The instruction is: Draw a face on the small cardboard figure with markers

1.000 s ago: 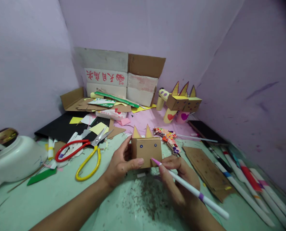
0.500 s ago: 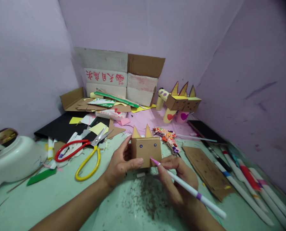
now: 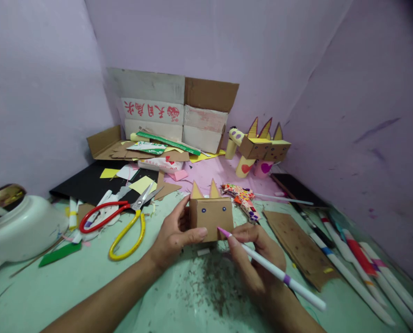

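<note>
A small brown cardboard box (image 3: pixel 211 217) with two pointed yellow ears and two blue-ringed eyes is held upright over the green table. My left hand (image 3: pixel 175 233) grips its left side, thumb across the front face and fingers behind. Pinched in my right hand (image 3: pixel 258 254) is a white marker (image 3: pixel 272 268) with a purple band. Its purple-pink tip meets or nearly meets the lower right of the box's front; whether it touches I cannot tell. Dark crumbs (image 3: pixel 216 286) lie on the table below the box.
Left are scissors (image 3: pixel 123 208) with red and yellow handles and a white teapot (image 3: pixel 22 226). Several markers (image 3: pixel 352 268) and a cardboard strip (image 3: pixel 300 247) lie right. Finished cardboard animals (image 3: pixel 262 148) stand at the back right, an opened carton (image 3: pixel 158 106) behind.
Almost nothing differs. The marker's rear end has shifted slightly up as my right hand moves a little; my left hand and the box stay in place.
</note>
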`<state>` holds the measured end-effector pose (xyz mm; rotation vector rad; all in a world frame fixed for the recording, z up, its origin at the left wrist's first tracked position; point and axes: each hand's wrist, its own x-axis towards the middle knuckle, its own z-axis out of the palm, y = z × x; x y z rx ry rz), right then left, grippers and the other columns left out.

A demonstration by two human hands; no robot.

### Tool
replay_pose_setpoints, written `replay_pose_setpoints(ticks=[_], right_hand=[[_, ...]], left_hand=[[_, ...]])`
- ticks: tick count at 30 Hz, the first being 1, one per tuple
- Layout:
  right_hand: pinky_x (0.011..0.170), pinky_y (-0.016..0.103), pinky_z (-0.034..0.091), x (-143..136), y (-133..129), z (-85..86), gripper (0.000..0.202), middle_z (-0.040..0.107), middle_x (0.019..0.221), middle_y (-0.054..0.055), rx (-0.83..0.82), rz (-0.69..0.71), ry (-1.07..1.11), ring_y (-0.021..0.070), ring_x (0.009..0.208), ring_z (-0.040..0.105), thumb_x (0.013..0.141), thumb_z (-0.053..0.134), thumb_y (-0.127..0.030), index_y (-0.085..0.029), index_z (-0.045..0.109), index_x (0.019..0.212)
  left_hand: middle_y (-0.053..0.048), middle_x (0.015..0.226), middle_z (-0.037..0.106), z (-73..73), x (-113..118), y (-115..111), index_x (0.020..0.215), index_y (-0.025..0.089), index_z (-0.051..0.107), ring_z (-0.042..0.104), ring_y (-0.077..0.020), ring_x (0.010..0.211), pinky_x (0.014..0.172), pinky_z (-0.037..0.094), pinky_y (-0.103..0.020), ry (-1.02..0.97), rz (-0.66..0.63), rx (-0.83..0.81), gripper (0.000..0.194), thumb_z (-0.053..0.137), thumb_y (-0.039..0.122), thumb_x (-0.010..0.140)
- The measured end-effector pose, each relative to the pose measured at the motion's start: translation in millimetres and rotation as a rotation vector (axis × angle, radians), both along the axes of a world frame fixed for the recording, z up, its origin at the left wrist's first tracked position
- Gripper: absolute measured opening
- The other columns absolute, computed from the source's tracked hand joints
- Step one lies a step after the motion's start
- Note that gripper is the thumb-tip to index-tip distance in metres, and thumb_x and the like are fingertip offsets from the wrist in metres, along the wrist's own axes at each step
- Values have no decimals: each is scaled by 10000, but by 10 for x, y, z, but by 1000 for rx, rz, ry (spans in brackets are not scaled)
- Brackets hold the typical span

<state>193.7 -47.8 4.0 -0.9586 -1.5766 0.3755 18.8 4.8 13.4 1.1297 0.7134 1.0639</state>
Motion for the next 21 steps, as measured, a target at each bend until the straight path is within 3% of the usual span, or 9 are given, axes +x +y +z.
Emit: replay_pose_setpoints(ticks=[7, 13, 18, 21], right_hand=[[557, 221, 467, 18, -3, 27, 81, 606, 751, -2, 22, 8, 53, 119, 635, 581, 880, 570, -138, -212, 543, 860], [466, 151, 449, 67, -23, 105, 33, 582, 604, -50, -89, -140, 229, 84, 499, 546, 860, 632, -208, -231, 609, 862], [498, 171, 459, 115, -30, 107, 80, 579, 618, -33, -113, -88, 265, 102, 548, 546, 906, 567, -268, -236, 621, 856], [474, 168, 450, 103, -43, 93, 29, 595, 650, -34, -152, -91, 197, 101, 536, 550, 889, 580, -238, -243, 608, 894]], left_hand=[[-101, 1254, 632, -3, -9, 4, 1369, 171, 411, 574, -288, 1163, 951, 467, -330, 10, 18, -30, 878, 821, 320, 607], [-73, 1232, 647, -16, -10, 7, 1345, 201, 457, 572, -267, 1166, 930, 480, -298, -34, 14, -46, 816, 818, 287, 618], [-44, 1229, 647, -29, -7, 12, 1334, 241, 481, 581, -250, 1148, 911, 485, -280, -17, 15, -24, 764, 807, 282, 644], [-76, 1279, 610, -42, -12, 10, 1382, 208, 423, 552, -271, 1186, 937, 471, -299, 15, 43, -54, 863, 815, 304, 620]])
